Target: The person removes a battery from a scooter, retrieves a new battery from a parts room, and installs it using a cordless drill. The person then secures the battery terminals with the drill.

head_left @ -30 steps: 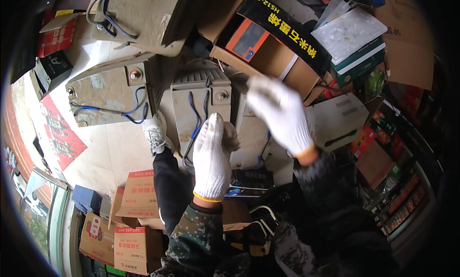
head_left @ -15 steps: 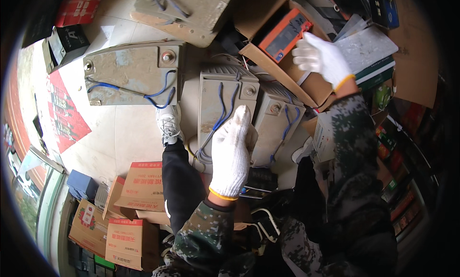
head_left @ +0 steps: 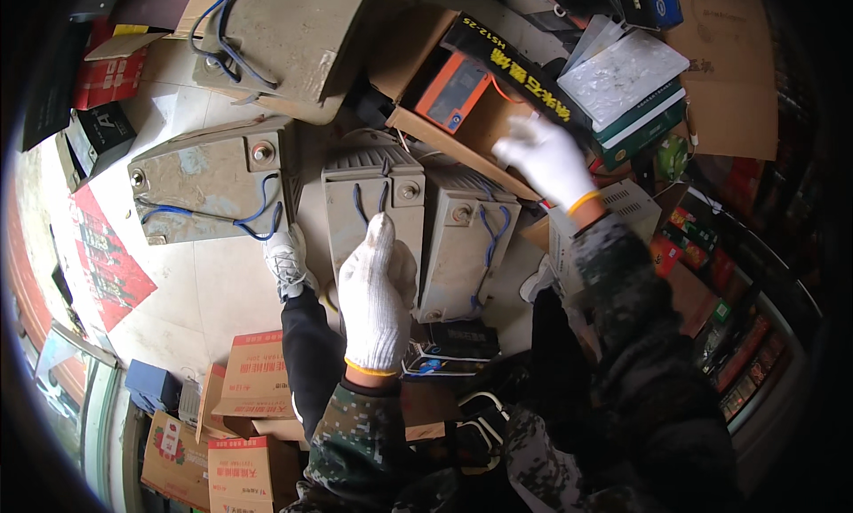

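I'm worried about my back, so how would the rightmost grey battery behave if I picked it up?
Probably heavy for its size: the grey battery is a bulky block with a bolt terminal. It looks boxy and flat-sided, so it likely won't flex. Its blue wires look thin and bendy, so they could flop or snag.

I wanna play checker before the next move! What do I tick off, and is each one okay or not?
1. Left hand gloved: ok.
2. Right hand gloved: ok.
3. Cardboard box open at the top: ok.
4. Orange-and-black block inside the box: ok.
5. Left hand empty: cannot tell, its palm is hidden.
6. Left shoe well away from the left grey battery: not ok, they look very close together.
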Tool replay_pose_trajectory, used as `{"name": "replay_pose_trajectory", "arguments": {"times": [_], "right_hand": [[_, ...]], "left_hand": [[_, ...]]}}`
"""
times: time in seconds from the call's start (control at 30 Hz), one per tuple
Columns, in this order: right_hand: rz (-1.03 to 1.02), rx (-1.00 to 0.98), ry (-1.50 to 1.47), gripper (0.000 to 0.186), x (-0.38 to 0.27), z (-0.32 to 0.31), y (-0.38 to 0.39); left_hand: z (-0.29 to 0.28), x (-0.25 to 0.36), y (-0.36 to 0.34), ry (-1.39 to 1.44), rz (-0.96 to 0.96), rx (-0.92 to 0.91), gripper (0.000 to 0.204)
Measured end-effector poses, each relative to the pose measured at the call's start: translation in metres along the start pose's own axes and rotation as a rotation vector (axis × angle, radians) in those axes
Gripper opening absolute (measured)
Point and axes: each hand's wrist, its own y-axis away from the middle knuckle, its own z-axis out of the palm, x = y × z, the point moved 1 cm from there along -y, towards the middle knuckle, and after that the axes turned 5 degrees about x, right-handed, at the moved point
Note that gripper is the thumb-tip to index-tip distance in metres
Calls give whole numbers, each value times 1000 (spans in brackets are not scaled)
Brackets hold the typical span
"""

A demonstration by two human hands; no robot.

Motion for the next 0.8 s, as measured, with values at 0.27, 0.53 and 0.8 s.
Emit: {"name": "replay_pose_trajectory", "arguments": {"times": [0.27, 0.53, 0.8], "right_hand": [[-164, 30, 393, 29, 17, 102, -21], [-231, 235, 311, 40, -13, 48, -108], [-296, 203, 497, 49, -28, 58, -161]], "left_hand": [[-10, -36, -14, -76, 40, -55, 59], [-8, -53, -19, 5, 27, -75, 50], [-35, -17, -25, 15, 66, -67, 43]]}}
